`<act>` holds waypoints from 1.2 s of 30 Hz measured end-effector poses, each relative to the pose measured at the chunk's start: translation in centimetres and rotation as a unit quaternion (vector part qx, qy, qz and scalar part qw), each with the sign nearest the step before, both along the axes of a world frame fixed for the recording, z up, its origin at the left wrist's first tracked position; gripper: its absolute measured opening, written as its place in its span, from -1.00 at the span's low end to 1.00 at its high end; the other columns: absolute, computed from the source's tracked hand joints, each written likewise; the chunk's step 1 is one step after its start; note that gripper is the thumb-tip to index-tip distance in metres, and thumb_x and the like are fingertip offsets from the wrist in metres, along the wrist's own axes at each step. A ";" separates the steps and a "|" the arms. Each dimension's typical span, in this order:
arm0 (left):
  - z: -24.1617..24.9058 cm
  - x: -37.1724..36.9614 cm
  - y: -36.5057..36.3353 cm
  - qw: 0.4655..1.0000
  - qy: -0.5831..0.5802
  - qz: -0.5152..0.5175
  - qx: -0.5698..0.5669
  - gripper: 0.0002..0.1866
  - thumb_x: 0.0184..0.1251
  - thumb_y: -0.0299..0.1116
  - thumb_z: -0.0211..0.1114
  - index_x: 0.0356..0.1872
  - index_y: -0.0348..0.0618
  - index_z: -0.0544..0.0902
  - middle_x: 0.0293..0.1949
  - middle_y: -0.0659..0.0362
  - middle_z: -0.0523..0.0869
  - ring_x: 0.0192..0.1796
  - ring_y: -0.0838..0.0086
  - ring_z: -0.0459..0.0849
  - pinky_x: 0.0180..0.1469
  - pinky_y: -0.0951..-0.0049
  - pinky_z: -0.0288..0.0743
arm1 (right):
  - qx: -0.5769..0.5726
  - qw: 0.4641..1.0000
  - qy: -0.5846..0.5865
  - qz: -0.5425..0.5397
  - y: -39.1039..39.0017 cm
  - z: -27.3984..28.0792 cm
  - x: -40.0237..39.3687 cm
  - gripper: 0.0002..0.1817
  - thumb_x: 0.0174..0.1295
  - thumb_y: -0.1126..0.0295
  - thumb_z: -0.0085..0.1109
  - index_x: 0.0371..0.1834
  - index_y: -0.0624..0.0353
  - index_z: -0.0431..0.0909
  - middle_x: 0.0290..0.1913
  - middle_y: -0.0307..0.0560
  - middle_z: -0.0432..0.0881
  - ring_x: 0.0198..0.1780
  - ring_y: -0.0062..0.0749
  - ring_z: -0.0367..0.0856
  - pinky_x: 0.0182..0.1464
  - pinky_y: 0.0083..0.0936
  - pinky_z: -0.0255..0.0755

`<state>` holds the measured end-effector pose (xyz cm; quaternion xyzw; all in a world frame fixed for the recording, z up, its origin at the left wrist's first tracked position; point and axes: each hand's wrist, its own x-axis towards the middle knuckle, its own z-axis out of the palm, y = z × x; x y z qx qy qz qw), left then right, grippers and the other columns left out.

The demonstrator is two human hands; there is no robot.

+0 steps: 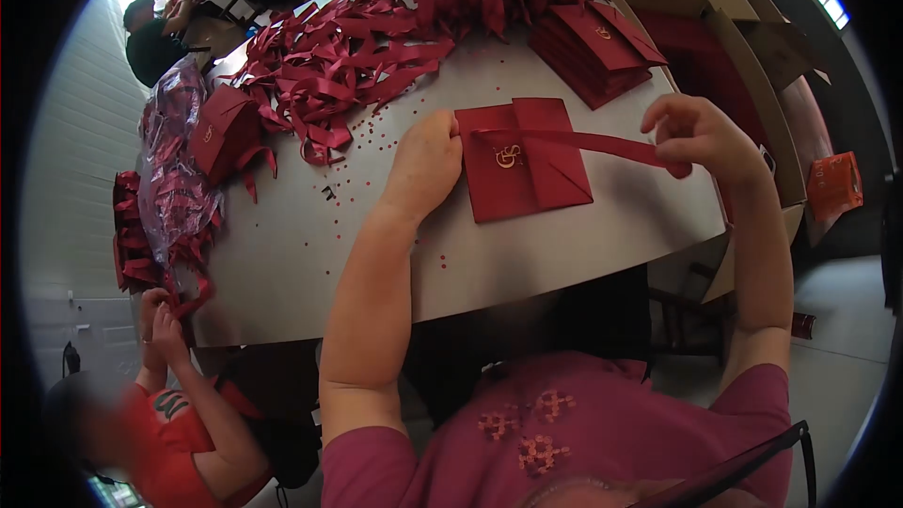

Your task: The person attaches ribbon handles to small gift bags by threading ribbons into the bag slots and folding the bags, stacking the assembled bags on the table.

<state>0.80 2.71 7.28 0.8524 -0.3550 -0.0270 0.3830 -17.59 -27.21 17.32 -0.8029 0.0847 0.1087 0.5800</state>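
A flat red paper gift bag (494,193) with gold lettering and a folded-over flap lies on the table in front of me. My left hand (428,165) is closed at its left edge, fingertips mostly hidden behind the knuckles. From near that edge a red ribbon (602,143) runs across the bag to the right. Its far end is pinched between the fingers of my right hand (701,136), which is raised off the bag's right side.
A heap of loose red ribbons (329,61) covers the far left of the metal table (376,263). Stacked red bags (602,52) lie at the back right, beside an open cardboard box (752,56). Small red dots are scattered about. Left, a co-worker's hands (165,325) handle ribbon.
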 end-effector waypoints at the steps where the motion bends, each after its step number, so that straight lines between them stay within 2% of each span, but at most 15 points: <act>1: -0.1 0.0 0.0 1.000 -0.019 0.006 0.014 -0.92 0.25 -0.52 0.12 -0.32 -0.35 0.51 -0.33 -0.15 0.65 -0.22 -0.05 0.61 -0.14 0.11 0.47 | -0.009 1.000 -0.017 0.001 -0.8 -0.2 -0.8 -0.82 0.08 0.58 0.23 -0.23 0.23 0.58 -0.52 -0.31 0.54 -0.48 -0.73 0.49 -0.44 -0.75 0.35; 4: -0.5 0.1 0.0 0.999 -0.040 0.012 0.033 -0.91 0.25 -0.52 0.13 -0.32 -0.35 0.52 -0.32 -0.15 0.66 -0.21 -0.04 0.62 -0.14 0.12 0.47 | 0.029 0.998 -0.046 0.031 -2.9 -0.8 -2.4 -0.87 0.00 0.58 0.19 -0.34 0.23 0.58 -0.48 -0.23 0.56 -0.47 -0.68 0.49 -0.42 -0.77 0.34; 6: -0.5 0.2 -0.1 0.998 -0.045 0.010 0.035 -0.91 0.25 -0.51 0.13 -0.32 -0.35 0.52 -0.33 -0.15 0.66 -0.21 -0.04 0.62 -0.14 0.12 0.47 | 0.214 0.967 -0.131 0.050 -4.1 -1.6 -2.4 -0.89 -0.01 0.54 0.15 -0.37 0.24 0.57 -0.47 -0.15 0.56 -0.49 -0.65 0.45 -0.43 -0.71 0.34; 9: -0.3 -0.1 -0.3 0.998 -0.039 0.016 0.054 -0.90 0.27 -0.50 0.14 -0.32 -0.36 0.52 -0.33 -0.15 0.66 -0.22 -0.03 0.63 -0.15 0.13 0.48 | 0.427 0.884 -0.182 0.046 -2.7 -0.5 0.7 -0.83 0.17 0.57 0.03 -0.19 0.32 0.56 -0.28 -0.07 0.59 -0.48 -0.58 0.44 -0.37 -0.64 0.40; 10: -0.3 -0.3 -0.4 0.998 -0.037 0.019 0.048 -0.92 0.26 -0.51 0.12 -0.34 -0.33 0.50 -0.34 -0.14 0.64 -0.22 -0.07 0.61 -0.16 0.07 0.46 | 0.468 0.853 -0.230 0.038 -1.7 -0.7 1.9 -0.76 0.22 0.60 0.00 -0.05 0.37 0.54 -0.13 -0.04 0.61 -0.35 -0.53 0.56 -0.33 -0.67 0.43; 12: -0.3 -0.4 -0.5 0.998 -0.037 0.020 0.045 -0.94 0.26 -0.52 0.10 -0.36 -0.30 0.47 -0.34 -0.14 0.63 -0.23 -0.12 0.58 -0.17 0.01 0.44 | 0.434 0.853 -0.274 -0.092 2.2 -0.5 3.9 -0.72 0.24 0.58 0.05 0.01 0.35 0.54 -0.09 -0.06 0.65 -0.16 -0.49 0.66 -0.18 -0.67 0.51; 14: -0.3 -0.5 -0.5 0.998 -0.021 0.030 0.057 -0.95 0.25 -0.52 0.12 -0.36 -0.29 0.48 -0.34 -0.14 0.63 -0.22 -0.12 0.59 -0.17 0.01 0.44 | 0.303 0.917 -0.257 -0.006 3.3 -2.8 7.3 -0.72 0.21 0.60 0.16 0.01 0.30 0.56 -0.08 -0.10 0.68 -0.05 -0.48 0.67 -0.04 -0.64 0.55; 17: -0.4 -0.3 -0.5 0.997 -0.031 0.043 0.059 -0.90 0.27 -0.49 0.18 -0.30 -0.33 0.55 -0.35 -0.13 0.66 -0.25 -0.01 0.64 -0.17 0.18 0.49 | 0.234 0.940 -0.249 -0.001 7.5 -7.6 9.9 -0.76 0.20 0.57 0.30 -0.06 0.25 0.58 -0.19 -0.21 0.67 -0.13 -0.59 0.65 -0.05 -0.64 0.55; 19: -0.4 -0.1 -0.4 0.998 -0.028 0.030 0.051 -0.93 0.25 -0.51 0.17 -0.32 -0.32 0.51 -0.33 -0.14 0.65 -0.22 -0.07 0.61 -0.15 0.10 0.46 | 0.151 0.949 -0.276 -0.027 9.6 -10.4 10.6 -0.85 0.25 0.49 0.33 -0.16 0.20 0.58 -0.27 -0.30 0.62 -0.26 -0.68 0.59 -0.17 -0.69 0.51; 22: 0.0 -0.1 0.0 0.999 -0.020 0.000 0.046 -0.93 0.22 -0.54 0.17 -0.32 -0.32 0.48 -0.31 -0.15 0.63 -0.17 -0.15 0.58 -0.12 0.01 0.44 | 0.164 0.970 -0.177 -0.021 9.3 -10.1 10.1 -0.87 0.26 0.46 0.34 -0.21 0.19 0.59 -0.26 -0.35 0.60 -0.26 -0.71 0.54 -0.17 -0.70 0.48; 26: 1.3 0.2 0.5 0.997 -0.003 -0.049 0.062 -0.90 0.21 -0.54 0.21 -0.29 -0.32 0.49 -0.28 -0.16 0.63 -0.14 -0.16 0.57 -0.11 0.01 0.43 | 0.166 0.969 -0.183 -0.026 9.3 -10.2 10.2 -0.88 0.24 0.47 0.35 -0.26 0.19 0.59 -0.27 -0.36 0.59 -0.27 -0.72 0.52 -0.18 -0.71 0.46; 28: 1.4 0.3 0.7 0.996 -0.019 -0.053 0.072 -0.90 0.22 -0.54 0.21 -0.29 -0.31 0.50 -0.29 -0.16 0.63 -0.15 -0.15 0.57 -0.11 0.01 0.43 | 0.097 0.934 -0.342 -0.025 9.3 -10.9 10.5 -0.88 0.22 0.48 0.35 -0.29 0.19 0.57 -0.31 -0.34 0.57 -0.29 -0.72 0.51 -0.22 -0.74 0.42; 32: 1.6 0.6 1.1 0.992 -0.045 -0.074 0.092 -0.90 0.21 -0.52 0.24 -0.32 -0.30 0.51 -0.31 -0.14 0.62 -0.16 -0.13 0.57 -0.12 0.03 0.43 | 0.121 0.924 -0.362 -0.013 8.4 -11.0 10.5 -0.89 0.20 0.52 0.34 -0.32 0.17 0.57 -0.29 -0.27 0.62 -0.33 -0.71 0.50 -0.30 -0.73 0.40; 34: 1.4 1.5 2.0 0.990 -0.055 -0.055 0.118 -0.90 0.21 -0.52 0.25 -0.32 -0.30 0.51 -0.31 -0.14 0.62 -0.17 -0.12 0.58 -0.12 0.04 0.44 | 0.241 0.953 -0.186 -0.003 7.8 -10.9 10.2 -0.88 0.19 0.51 0.35 -0.34 0.14 0.56 -0.20 -0.18 0.69 -0.34 -0.70 0.52 -0.34 -0.73 0.42; 36: 1.7 2.5 2.8 0.986 -0.048 -0.012 0.158 -0.89 0.20 -0.49 0.27 -0.29 -0.28 0.56 -0.34 -0.08 0.64 -0.18 -0.03 0.62 -0.14 0.10 0.47 | 0.259 0.950 -0.174 0.007 7.9 -10.3 10.1 -0.90 0.20 0.52 0.34 -0.33 0.14 0.58 -0.18 -0.14 0.71 -0.37 -0.69 0.53 -0.35 -0.73 0.43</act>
